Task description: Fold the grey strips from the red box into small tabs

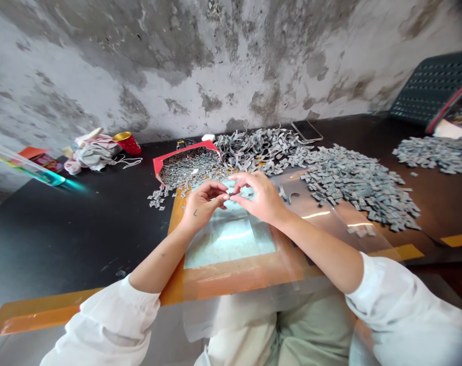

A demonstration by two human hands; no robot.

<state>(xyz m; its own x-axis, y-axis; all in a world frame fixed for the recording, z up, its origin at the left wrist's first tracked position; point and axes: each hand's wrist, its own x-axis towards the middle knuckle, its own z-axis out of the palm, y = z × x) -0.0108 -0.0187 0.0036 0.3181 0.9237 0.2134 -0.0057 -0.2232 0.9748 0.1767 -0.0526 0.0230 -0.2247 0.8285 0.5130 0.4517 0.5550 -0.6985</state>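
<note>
- Two bare hands meet above a pale taped panel [200, 255], at the centre of the clock.
- The left hand [200, 206], coming from 7 o'clock, pinches a small dark piece [231, 194] between thumb and fingertips.
- The right hand [263, 197], coming from 4 o'clock, closes thumb and finger on that piece's other side; its exact shape is too small to tell.
- A red-rimmed box [158, 165] of small grey pieces lies near, at 11 o'clock; curled grey strips [261, 147] heap at 1, and a pile of flat grey pieces [356, 185] spreads at 3.
- The step in hand seems to be fine fingertip work on one piece; the next move likely calls for light, steady pressure from both pinches, keeping the piece level between them.
</note>
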